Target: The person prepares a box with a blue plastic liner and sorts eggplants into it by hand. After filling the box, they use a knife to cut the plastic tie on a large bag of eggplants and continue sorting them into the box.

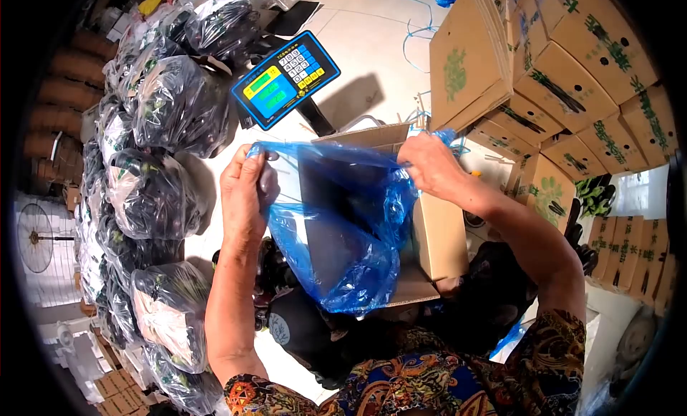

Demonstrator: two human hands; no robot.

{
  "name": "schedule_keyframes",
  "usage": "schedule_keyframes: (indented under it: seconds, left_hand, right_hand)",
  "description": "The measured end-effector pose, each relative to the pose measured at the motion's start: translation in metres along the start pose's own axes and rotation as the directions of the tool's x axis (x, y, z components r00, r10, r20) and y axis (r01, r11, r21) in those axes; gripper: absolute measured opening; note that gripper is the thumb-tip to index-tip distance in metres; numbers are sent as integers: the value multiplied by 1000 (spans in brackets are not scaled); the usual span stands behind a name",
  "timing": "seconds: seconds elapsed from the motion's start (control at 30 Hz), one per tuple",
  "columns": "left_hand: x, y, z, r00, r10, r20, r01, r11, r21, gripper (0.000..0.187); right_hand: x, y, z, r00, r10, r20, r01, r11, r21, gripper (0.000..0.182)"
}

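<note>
A thin blue plastic bag (336, 233) is stretched between my two hands over an open cardboard box (440, 233). My left hand (245, 176) pinches the bag's edge at the box's left side. At the upper right, my right hand (429, 162) is closed on the other side of the bag, with a bunched bit of blue film sticking out past the fingers. The bag's mouth gapes toward me, and part of the film hangs down inside the box. Most of the box's interior is dark or covered by the film.
Beyond the box stands a digital scale display (285, 79) on a post. Clear bags of dark produce (154, 194) are piled along the left. Printed cardboard boxes (572, 72) are stacked at the right. Blue strapping (415, 36) lies on the floor.
</note>
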State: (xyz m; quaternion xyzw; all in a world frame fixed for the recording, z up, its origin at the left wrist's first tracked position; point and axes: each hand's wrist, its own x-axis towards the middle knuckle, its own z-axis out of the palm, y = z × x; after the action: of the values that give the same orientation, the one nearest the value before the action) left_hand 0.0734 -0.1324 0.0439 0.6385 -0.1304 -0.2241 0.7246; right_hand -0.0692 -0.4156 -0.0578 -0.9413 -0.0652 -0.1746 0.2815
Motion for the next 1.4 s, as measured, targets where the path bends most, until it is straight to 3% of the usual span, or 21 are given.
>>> schedule_keyframes:
  seconds: [0.07, 0.17, 0.23, 0.27, 0.37, 0.4, 0.53, 0.63, 0.67, 0.77, 0.8, 0.83, 0.87, 0.93, 1.0, 1.1, 1.17, 1.23, 1.3, 1.37, 1.4]
  left_hand:
    - [7, -6, -17, 1000, 4, 6, -4, 1000, -21, 20]
    - [18, -22, -39, 997, -46, -64, 46, 999, -2, 16]
    - [27, -38, -36, 976, -79, -205, 94, 994, 63, 13]
    - [31, -47, -46, 994, -68, -81, 78, 988, 133, 17]
    - [43, -60, -46, 994, -108, 2, 107, 988, 111, 18]
    - [50, -67, -49, 994, -112, -9, 112, 987, 114, 18]
    - [76, -134, -70, 980, -187, -72, 197, 963, 186, 20]
    - [71, -172, -51, 947, -320, 0, 318, 942, 106, 20]
    - [68, -220, -67, 956, -280, 86, 266, 954, 141, 19]
    - [37, -281, -99, 935, -305, 180, 274, 945, 178, 21]
    - [23, -285, -103, 923, -336, 186, 304, 935, 181, 20]
    - [9, -288, -105, 907, -370, 199, 336, 924, 186, 20]
    - [-3, -280, -98, 891, -401, 214, 367, 912, 185, 20]
    - [-21, -244, -85, 900, -284, 330, -77, 642, 763, 19]
    - [-38, -233, -100, 954, -244, 172, 68, 739, 671, 19]
    - [-51, -197, -118, 964, -262, 34, 163, 693, 702, 16]
    - [-54, -165, -125, 983, -180, 30, 81, 574, 815, 16]
    - [-62, -107, -101, 965, -235, -116, 241, 626, 742, 18]
    - [-69, -65, -78, 963, -260, -68, 254, 800, 544, 20]
    - [-81, -25, -44, 966, -249, 64, 187, 850, 493, 21]
    - [-88, -9, -31, 951, -279, 132, 177, 842, 510, 23]
  right_hand:
    - [13, 3, -8, 997, 19, -73, -10, 993, 114, 11]
    - [28, -1, -43, 922, 386, 27, -363, 840, 403, 5]
    - [41, 2, -50, 880, 474, 24, -378, 669, 640, 10]
    - [47, 1, -53, 888, 459, 24, -338, 617, 711, 12]
    - [67, 13, -48, 861, 507, 39, -441, 706, 553, 14]
    - [71, 33, -34, 898, 413, -150, -319, 847, 426, 15]
    - [92, 72, 1, 897, 396, -197, -387, 918, 85, 19]
    - [79, 122, 28, 896, 320, 307, -420, 835, 356, 24]
    - [72, 122, 31, 782, 390, 485, -602, 673, 430, 25]
    - [49, 148, 43, 789, 213, 576, -403, 887, 224, 25]
    - [34, 156, 47, 837, 248, 488, -412, 872, 264, 24]
    - [22, 153, 37, 898, 268, 349, -304, 951, 52, 21]
    - [13, 146, 19, 946, 245, 212, -207, 961, -185, 19]
    - [-2, 128, -11, 958, 278, 65, -208, 835, -510, 13]
    - [-15, 110, -34, 884, 467, -30, -368, 654, -661, 6]
    - [-29, 60, -53, 973, 231, 15, -172, 764, -622, 6]
    - [-23, 30, -45, 976, 135, 169, -28, 852, -522, 13]
    - [-6, -21, -40, 931, 170, 322, -159, 985, -59, 24]
    - [0, -33, -6, 943, -203, 264, 142, 962, 233, 48]
    - [7, -49, 30, 795, 41, 606, -12, 999, -52, 65]
    - [9, -48, 47, 835, 23, 550, 7, 999, -53, 49]
